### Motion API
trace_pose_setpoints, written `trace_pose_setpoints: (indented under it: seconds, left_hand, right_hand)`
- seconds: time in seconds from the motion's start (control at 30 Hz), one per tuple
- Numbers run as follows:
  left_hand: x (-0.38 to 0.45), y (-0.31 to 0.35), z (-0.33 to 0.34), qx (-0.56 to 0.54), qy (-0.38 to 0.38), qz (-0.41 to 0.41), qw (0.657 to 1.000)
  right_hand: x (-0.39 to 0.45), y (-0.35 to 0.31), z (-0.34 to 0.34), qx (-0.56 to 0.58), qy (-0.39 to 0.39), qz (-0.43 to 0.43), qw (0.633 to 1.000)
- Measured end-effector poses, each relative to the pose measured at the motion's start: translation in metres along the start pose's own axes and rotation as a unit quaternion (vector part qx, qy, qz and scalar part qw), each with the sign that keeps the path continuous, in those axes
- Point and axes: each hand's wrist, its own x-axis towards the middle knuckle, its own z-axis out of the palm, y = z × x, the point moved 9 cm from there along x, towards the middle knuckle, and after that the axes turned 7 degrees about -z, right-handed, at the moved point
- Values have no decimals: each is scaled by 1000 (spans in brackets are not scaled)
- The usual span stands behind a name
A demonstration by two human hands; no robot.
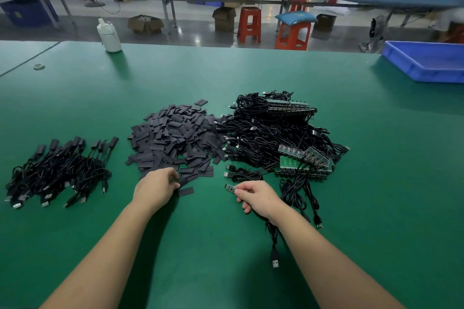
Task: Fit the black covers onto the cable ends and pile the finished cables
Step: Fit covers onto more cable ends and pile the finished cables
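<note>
Left hand (157,187): fingers curled down at the near edge of the cover heap (175,140), one black cover (181,181) pinched at the fingertips. Another loose cover (186,191) is seen flat on the mat just beside that hand.

Right hand (256,197): closed around a cable (272,233), whose small green board end (230,187) is held out past the thumb and forefinger, pointing left toward the other hand. The cable is trailed under the wrist, USB plug (275,261) lying on the green table (376,183) between the forearms.

Uncovered cables with green boards (276,138) are heaped right of the covers, touching them. Finished cables (57,173), black sleeves on their ends, are piled well to the left.

Farther out: blue tray (426,63) at far right, white bottle (109,36) at the far edge.
</note>
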Motion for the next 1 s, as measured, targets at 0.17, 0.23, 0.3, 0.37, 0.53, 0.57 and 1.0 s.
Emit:
trace_pose_setpoints:
  seconds: [0.17, 0.23, 0.3, 0.37, 0.53, 0.57, 1.0]
  left_hand:
    - [-2, 6, -2, 26, 19, 22, 999]
    - [-4, 8, -2, 36, 37, 33, 998]
    - [-6, 10, -1, 45, 50, 46, 997]
    - [-7, 12, -1, 37, 56, 55, 996]
    - [-13, 15, -2, 15, 72, 67, 995]
    - [-15, 16, -3, 7, 76, 68, 995]
    - [-42, 85, 6, -246, -77, 143, 956]
  right_hand:
    - [-1, -1, 1, 3, -4, -3, 1000]
    - [-1, -2, 0, -3, -3, -2, 1000]
    - [-2, -3, 0, -8, -3, -2, 1000]
    - [-3, -4, 0, -8, -4, -3, 1000]
    - [-4, -5, 0, -6, -5, -5, 1000]
    - [-3, -5, 0, -5, -6, -5, 1000]
    - [-5, -5, 1, 7, -28, -8, 1000]
